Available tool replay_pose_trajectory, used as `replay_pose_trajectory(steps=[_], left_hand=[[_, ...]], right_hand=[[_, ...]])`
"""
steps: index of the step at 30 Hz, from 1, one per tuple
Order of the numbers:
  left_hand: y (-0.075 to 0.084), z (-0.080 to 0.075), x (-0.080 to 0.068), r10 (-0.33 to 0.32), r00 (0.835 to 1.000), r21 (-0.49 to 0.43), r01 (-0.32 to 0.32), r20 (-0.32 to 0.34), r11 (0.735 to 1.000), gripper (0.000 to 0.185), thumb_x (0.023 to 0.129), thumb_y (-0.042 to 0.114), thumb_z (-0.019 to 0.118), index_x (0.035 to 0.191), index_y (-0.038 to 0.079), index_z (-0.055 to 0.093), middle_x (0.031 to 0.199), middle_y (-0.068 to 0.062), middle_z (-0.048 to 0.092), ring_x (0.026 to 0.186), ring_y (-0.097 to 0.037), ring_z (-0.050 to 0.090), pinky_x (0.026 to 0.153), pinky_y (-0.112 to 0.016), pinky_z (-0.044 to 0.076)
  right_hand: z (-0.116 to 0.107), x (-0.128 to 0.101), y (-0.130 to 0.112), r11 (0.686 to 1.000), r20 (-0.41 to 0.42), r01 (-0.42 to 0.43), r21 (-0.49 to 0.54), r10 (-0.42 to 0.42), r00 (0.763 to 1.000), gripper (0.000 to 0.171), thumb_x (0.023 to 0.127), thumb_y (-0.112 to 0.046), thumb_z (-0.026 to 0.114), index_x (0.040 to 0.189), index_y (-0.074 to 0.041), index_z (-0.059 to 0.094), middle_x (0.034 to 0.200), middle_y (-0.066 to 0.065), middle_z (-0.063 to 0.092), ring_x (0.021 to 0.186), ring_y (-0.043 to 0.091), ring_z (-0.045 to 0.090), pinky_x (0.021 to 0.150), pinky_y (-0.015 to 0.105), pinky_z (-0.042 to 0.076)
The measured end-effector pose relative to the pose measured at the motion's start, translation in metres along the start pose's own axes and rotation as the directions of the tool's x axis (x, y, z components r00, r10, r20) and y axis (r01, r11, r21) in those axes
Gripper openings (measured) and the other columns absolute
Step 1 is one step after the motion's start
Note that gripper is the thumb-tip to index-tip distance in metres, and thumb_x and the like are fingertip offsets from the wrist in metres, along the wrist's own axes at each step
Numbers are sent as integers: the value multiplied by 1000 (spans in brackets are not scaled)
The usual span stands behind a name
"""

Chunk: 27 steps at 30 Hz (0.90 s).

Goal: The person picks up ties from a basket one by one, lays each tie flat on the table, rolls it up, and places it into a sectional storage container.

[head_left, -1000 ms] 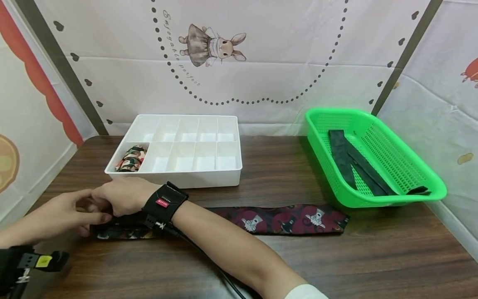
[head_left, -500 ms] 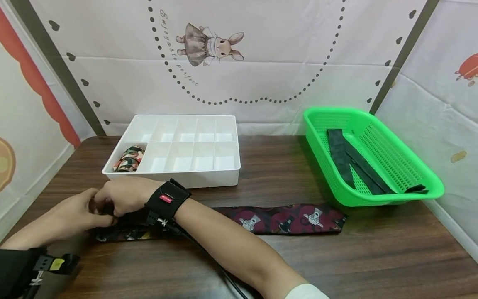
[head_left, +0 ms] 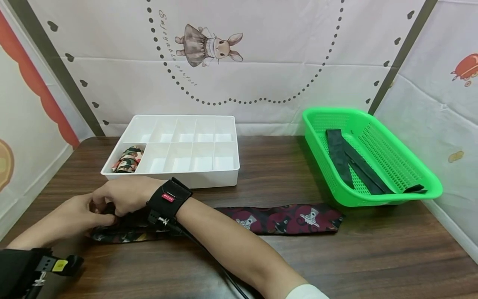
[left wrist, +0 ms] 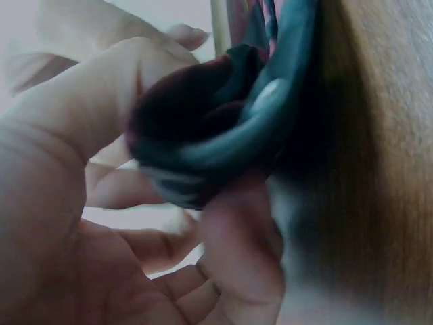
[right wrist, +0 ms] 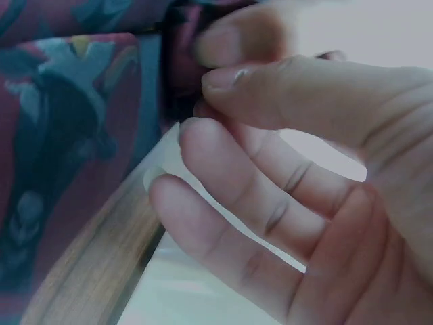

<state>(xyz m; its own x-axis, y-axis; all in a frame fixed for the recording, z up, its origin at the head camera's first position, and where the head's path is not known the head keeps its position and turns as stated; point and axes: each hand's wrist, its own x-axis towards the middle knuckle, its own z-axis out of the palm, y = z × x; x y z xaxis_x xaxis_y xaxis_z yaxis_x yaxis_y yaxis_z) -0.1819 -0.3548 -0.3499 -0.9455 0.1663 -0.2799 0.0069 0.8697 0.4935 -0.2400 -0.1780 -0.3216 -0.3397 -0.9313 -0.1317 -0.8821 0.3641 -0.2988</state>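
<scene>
A person's left hand (head_left: 71, 216) pinches the coiled end of a patterned burgundy necktie (head_left: 280, 220) between thumb and finger at a wooden table (head_left: 336, 265). The right hand (head_left: 128, 195), fingers bent, meets it there, thumb and fingertip gripping the dark fabric. The coil sits between the hands; the rest of the necktie lies flat, extending beneath the right forearm (head_left: 224, 238) toward a green basket (head_left: 373, 201) holding dark strips of cloth (head_left: 337, 153). Just behind the hands stands a white divided tray (head_left: 201, 178), a patterned roll (head_left: 128, 160) in its front left compartment. From above, the hands hide most of the coil, and the forearm covers the necktie's middle. Motion blurs the left wrist view; in the right wrist view, one upper fingertip's owner cannot be told.
</scene>
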Motion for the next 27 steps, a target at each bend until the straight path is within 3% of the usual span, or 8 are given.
replay_pose_trajectory(steps=[5,10,13,18,27], left_hand=[[-3,0,1,51,997,71,-46,-59,996,49,88,31,83,112,-7,62,95,-9,68,86,-25,57,70,-39,47],[0,-3,-3,53,998,13,-53,17,999,53,93,36,81,117,-6,59,93,-5,64,80,-20,59,64,-37,51],[-2,-5,-8,115,992,-26,-113,58,993,59,93,32,83,126,-9,56,102,-4,65,82,-17,60,65,-33,53],[-5,-4,-11,199,980,18,-199,19,980,51,86,21,90,119,-6,61,103,-3,66,81,-9,56,67,-28,49],[-1,-2,-10,148,988,89,-144,-40,986,46,83,36,92,105,6,65,85,1,65,71,-14,62,59,-30,50]], right_hand=[[0,-1,-4,1000,20,3,-19,-3,1000,35,97,-6,75,126,-25,75,113,-13,66,97,2,52,85,12,40],[3,2,-2,998,13,-60,-23,60,998,34,97,-9,77,126,-26,73,113,-15,66,97,2,53,84,14,41],[3,2,-1,997,10,-69,-34,69,998,34,97,-8,76,125,-27,72,109,-14,65,97,2,52,83,15,40],[3,2,-1,997,11,-72,-32,72,997,31,97,-7,75,121,-27,73,104,-13,64,95,2,51,81,15,40],[-4,-4,-4,997,30,-71,-41,73,997,31,98,-5,73,119,-27,76,108,-14,66,96,3,51,83,15,40]])
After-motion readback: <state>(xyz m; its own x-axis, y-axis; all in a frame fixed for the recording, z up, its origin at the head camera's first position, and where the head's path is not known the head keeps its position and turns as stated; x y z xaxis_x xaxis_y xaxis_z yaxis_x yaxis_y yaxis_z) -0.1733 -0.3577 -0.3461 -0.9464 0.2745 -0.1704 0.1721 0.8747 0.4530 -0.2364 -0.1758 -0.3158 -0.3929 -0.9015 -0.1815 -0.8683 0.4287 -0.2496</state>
